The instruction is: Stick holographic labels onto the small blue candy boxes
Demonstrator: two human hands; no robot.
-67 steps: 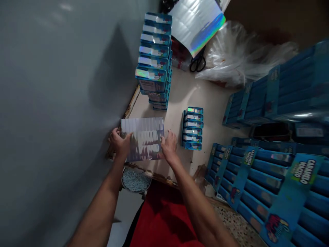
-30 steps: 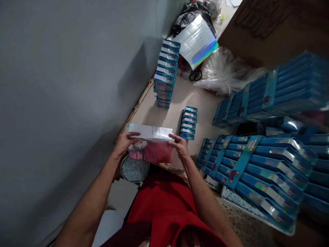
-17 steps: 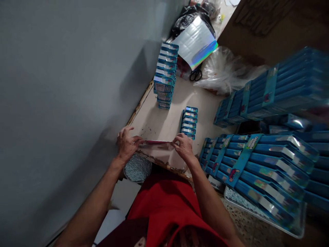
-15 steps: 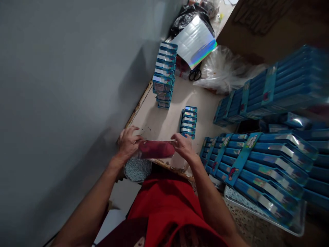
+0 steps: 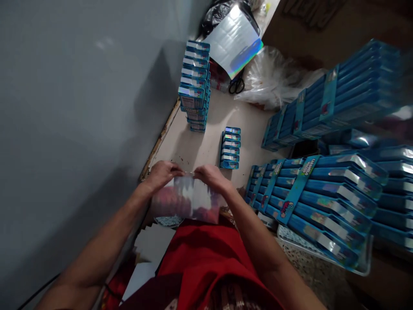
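Note:
I hold a shiny reflective sheet (image 5: 189,200) upright in front of me, above the near table edge. My left hand (image 5: 160,173) pinches its top edge on the left, and my right hand (image 5: 211,175) pinches the top edge just to the right, fingertips almost meeting. The sheet mirrors my red shirt and hides most of a bowl of pale pellets (image 5: 167,221) below it. A short row of small blue boxes (image 5: 230,147) lies on the table just beyond my right hand.
A tall stack of blue boxes (image 5: 193,84) stands by the grey wall. Large blue display trays (image 5: 318,193) crowd the right side. Another holographic sheet (image 5: 232,39), scissors (image 5: 236,85) and a clear plastic bag (image 5: 274,79) lie at the far end of the table (image 5: 200,144).
I lifted the sheet off the table, tilted it edge-on, then turned it upright toward me. My hands slid together along its top edge.

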